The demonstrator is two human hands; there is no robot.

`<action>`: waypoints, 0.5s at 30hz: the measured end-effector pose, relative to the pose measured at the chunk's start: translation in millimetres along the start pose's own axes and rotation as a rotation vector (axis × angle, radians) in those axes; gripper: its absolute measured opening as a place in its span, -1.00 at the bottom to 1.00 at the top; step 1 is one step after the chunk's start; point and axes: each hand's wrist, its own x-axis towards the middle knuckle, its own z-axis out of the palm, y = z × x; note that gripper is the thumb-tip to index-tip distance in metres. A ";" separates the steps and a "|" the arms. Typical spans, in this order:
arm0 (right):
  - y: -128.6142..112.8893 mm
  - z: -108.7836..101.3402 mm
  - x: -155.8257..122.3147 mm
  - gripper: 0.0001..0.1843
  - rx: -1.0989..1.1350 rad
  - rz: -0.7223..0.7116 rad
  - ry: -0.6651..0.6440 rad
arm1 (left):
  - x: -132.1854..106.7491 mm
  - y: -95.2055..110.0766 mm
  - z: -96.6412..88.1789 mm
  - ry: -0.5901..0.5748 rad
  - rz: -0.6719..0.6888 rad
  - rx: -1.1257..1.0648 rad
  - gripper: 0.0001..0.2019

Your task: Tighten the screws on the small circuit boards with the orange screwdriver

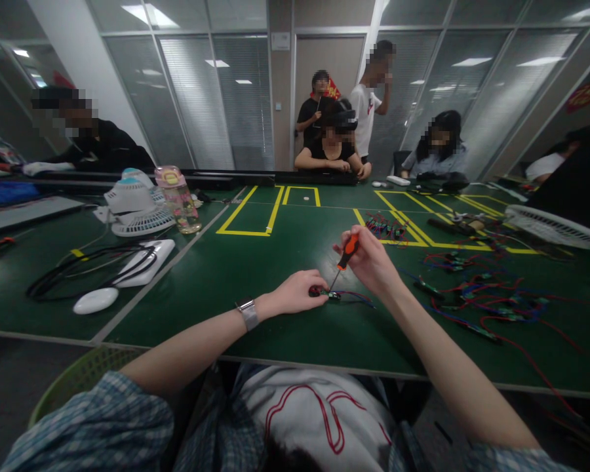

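Note:
My right hand [367, 254] is closed around the orange and black handle of a screwdriver [349, 251]. Its thin shaft slants down to a small green circuit board [333, 295] lying on the green table. The fingers of my left hand [305, 290] grip the left end of that board and hold it against the tabletop. Red and blue wires [358, 298] run from the board's right side. Exactly where the screwdriver tip meets the board is too small to tell.
More wired boards [506, 308] lie tangled to the right, with another bunch [386, 226] farther back. Left stand a drink bottle [179, 200], a white fan [135, 203], a white mouse [96, 301] and black cables [86, 272]. Yellow tape [243, 233] marks the table; several people are beyond.

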 end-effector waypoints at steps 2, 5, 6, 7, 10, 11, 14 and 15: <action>-0.8 -1.2 0.8 -0.76 -0.019 0.000 0.001 | 0.1 -0.4 0.0 0.000 0.006 0.004 -0.84; -1.2 -1.1 1.2 -0.75 -0.011 0.009 -0.009 | 0.2 -1.2 0.5 0.008 0.011 0.005 -0.84; -1.0 -0.9 1.1 -0.75 -0.007 0.008 -0.015 | 0.3 -1.4 0.7 0.009 0.012 0.003 -0.85; -0.6 -0.6 1.1 -0.74 -0.009 0.005 -0.019 | 0.4 -1.5 1.0 0.008 0.012 0.001 -0.85; 0.9 -0.5 1.0 -0.71 -0.051 -0.015 -0.007 | 0.6 -1.7 1.3 0.001 0.009 0.001 -0.85; 1.3 -0.6 1.0 -0.71 -0.070 -0.021 -0.002 | 0.7 -1.7 1.3 0.000 0.006 0.002 -0.85; 2.2 -0.3 0.6 -0.72 -0.094 -0.049 -0.001 | 0.7 -1.6 1.0 -0.005 -0.002 0.003 -0.84; 2.4 0.0 0.3 -0.73 -0.094 -0.057 -0.006 | 0.7 -1.5 0.8 -0.007 -0.004 0.003 -0.84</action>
